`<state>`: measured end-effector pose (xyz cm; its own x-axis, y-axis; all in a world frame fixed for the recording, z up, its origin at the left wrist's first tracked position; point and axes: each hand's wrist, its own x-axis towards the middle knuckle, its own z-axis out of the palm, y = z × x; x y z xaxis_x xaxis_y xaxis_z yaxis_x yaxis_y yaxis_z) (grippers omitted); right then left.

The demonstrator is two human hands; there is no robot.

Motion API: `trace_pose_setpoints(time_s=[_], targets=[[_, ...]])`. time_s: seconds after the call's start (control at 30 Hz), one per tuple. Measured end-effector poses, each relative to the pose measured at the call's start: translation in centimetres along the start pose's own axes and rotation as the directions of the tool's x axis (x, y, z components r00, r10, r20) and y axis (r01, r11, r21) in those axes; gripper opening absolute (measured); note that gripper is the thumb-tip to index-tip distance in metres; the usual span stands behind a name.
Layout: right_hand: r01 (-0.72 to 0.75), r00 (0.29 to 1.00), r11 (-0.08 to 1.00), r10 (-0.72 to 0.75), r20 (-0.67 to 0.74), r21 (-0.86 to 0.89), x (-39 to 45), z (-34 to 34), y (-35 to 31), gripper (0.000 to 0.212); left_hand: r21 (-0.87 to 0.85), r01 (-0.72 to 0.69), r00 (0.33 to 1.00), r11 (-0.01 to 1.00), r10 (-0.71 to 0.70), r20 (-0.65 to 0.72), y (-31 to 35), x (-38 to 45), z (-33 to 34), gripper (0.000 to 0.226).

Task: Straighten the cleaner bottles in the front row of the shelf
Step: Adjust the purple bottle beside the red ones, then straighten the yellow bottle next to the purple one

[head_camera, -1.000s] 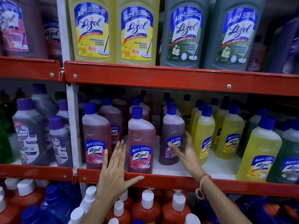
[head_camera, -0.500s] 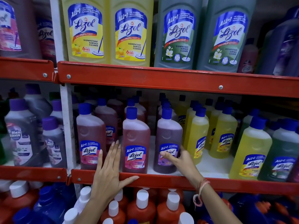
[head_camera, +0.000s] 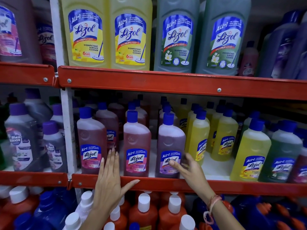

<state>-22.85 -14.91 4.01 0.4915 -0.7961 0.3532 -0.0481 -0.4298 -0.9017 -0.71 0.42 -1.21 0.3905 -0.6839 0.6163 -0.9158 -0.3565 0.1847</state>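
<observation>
The left hand lies flat and spread, fingers straight and pointing up, thumb stretched out to the right along the red front rail of the middle shelf. Its fingertips reach up in the gap between two pink cleaner bottles: the left pink bottle just to the left of the fingers and the middle pink bottle just to the right. The hand holds nothing; whether the fingers actually touch either bottle cannot be told.

The right hand comes in from the lower right, with a thread bracelet on its wrist. Its grip is loosely open around the lower right side of the purple bottle, thumb across the front of the label and the other fingers, blurred, at the bottle's right edge. Whether the fingers press on the bottle cannot be told.

These three bottles stand upright in the near row at the left end of the shelf, all with blue caps and labels facing forward. To their right, further back, stand yellow bottles, and near the front at far right another yellow bottle beside a green bottle. Large yellow and green bottles fill the shelf above; orange bottles with white caps stand on the shelf below.
</observation>
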Motion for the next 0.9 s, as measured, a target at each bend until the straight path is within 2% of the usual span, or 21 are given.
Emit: trace_pose_setpoints(time_s=[0.07, 0.17, 0.23, 0.33, 0.47, 0.63, 0.7, 0.77, 0.9], targets=[[0.058, 0.987, 0.998, -0.055, -0.152, 0.017, -0.5, -1.1, 0.2, 0.054, 0.018, -0.003, 1.000, 1.000, 0.003, 0.004, 0.0, -0.1, 0.2, 0.108], [0.090, 0.902, 0.990, -0.126, -0.412, -0.105, -0.1, -3.5, 0.4, 0.050, 0.036, -0.005, 1.000, 0.999, 0.005, 0.000, -0.1, -0.2, 0.5, 0.106], [0.035, 0.884, 0.983, -0.114, -0.454, -0.178, 1.3, -5.3, 1.1, 0.059, 0.043, -0.008, 1.000, 0.999, 0.009, -0.010, 0.0, -0.3, 0.6, 0.105], [-0.084, 0.938, 0.988, 0.035, -0.345, -0.128, 3.6, -7.3, 1.8, 0.079, 0.056, -0.010, 1.000, 0.998, 0.011, -0.025, 0.0, -0.3, 0.8, 0.104], [-0.166, 0.975, 0.985, 0.156, -0.156, -0.051, 5.3, -8.2, 2.1, 0.078, 0.072, -0.007, 1.000, 0.997, 0.009, -0.022, -0.1, -0.2, 0.9, 0.103], [-0.226, 0.966, 0.973, 0.218, -0.136, -0.040, 6.1, -8.6, 2.8, 0.108, 0.078, 0.004, 1.000, 0.997, -0.003, -0.013, -0.1, -0.2, 1.0, 0.103], [-0.209, 0.970, 0.978, 0.211, -0.122, 0.027, 6.0, -8.4, 3.1, 0.101, 0.078, 0.003, 1.000, 0.997, -0.002, -0.013, -0.1, -0.2, 1.0, 0.103], [-0.191, 0.974, 0.976, 0.202, -0.105, 0.105, 5.5, -8.2, 2.9, 0.083, 0.079, 0.000, 1.000, 0.997, 0.001, -0.013, -0.1, -0.3, 1.0, 0.103], [-0.153, 0.984, 0.987, 0.157, -0.088, 0.059, 4.1, -8.3, 2.5, 0.053, 0.072, 0.002, 1.000, 0.997, -0.001, -0.015, 0.0, -0.3, 0.9, 0.103]])
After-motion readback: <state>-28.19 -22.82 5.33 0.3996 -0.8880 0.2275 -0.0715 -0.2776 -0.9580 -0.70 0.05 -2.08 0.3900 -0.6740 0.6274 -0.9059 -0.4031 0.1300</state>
